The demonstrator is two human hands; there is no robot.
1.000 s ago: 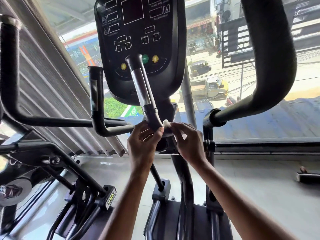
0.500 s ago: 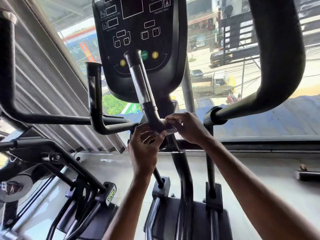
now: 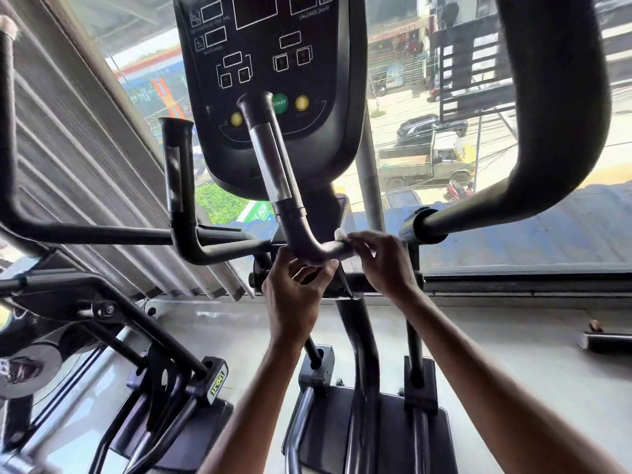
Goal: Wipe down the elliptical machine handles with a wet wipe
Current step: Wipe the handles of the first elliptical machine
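Pinched in the right hand (image 3: 386, 265) was a white wipe (image 3: 342, 235), pressed against the lower bend of the handle (image 3: 273, 172), left hand (image 3: 294, 295) cupped under that bend with fingers loosely curled, nothing clasped, console (image 3: 270, 63) behind.

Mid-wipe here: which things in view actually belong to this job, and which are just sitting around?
In the job:
right hand
wet wipe
left hand
inner handle
second inner handle
big swing handle

Just there:
console
neighbouring machine
window
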